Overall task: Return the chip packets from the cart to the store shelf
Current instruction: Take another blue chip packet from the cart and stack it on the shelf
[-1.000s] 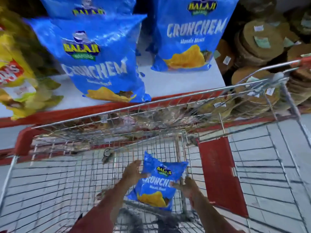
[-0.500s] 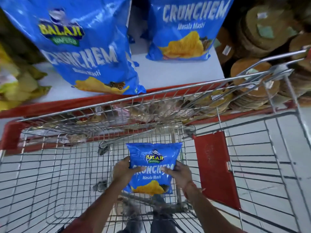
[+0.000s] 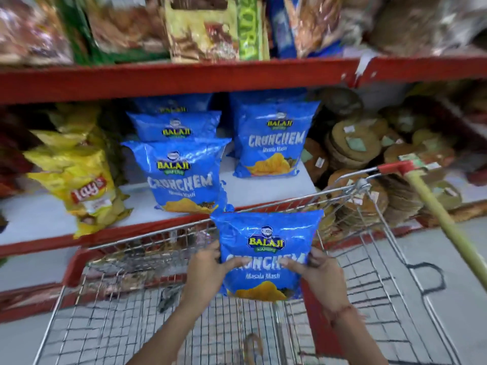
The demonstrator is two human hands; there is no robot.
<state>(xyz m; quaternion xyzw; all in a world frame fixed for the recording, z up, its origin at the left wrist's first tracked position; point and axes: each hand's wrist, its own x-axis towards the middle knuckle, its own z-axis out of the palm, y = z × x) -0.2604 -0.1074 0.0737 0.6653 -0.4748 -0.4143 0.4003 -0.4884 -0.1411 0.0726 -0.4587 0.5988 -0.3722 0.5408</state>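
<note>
A blue Balaji Crunchem chip packet [image 3: 266,233] is held upright above the wire cart [image 3: 110,322], level with the cart's front rim. My left hand [image 3: 204,270] grips its left edge and my right hand [image 3: 315,272] grips its right edge. On the white shelf [image 3: 266,191] behind the cart stand more of the same blue packets: one at the front left [image 3: 184,175], another behind it [image 3: 175,126], and one to the right [image 3: 274,139]. A bare strip of shelf lies between the left and right packets.
Yellow Lay's bags [image 3: 79,177] lean on the shelf's left. Stacks of round brown discs [image 3: 353,143] fill the right. A red upper shelf edge [image 3: 184,77] carries mixed snack bags. A yellow broom handle [image 3: 445,222] slants by the cart's red corner [image 3: 392,168].
Both hands have lifted the packet up out of the cart's basket to the height of its front rim, nearer the shelf. My view has tilted upward, showing the upper shelf.
</note>
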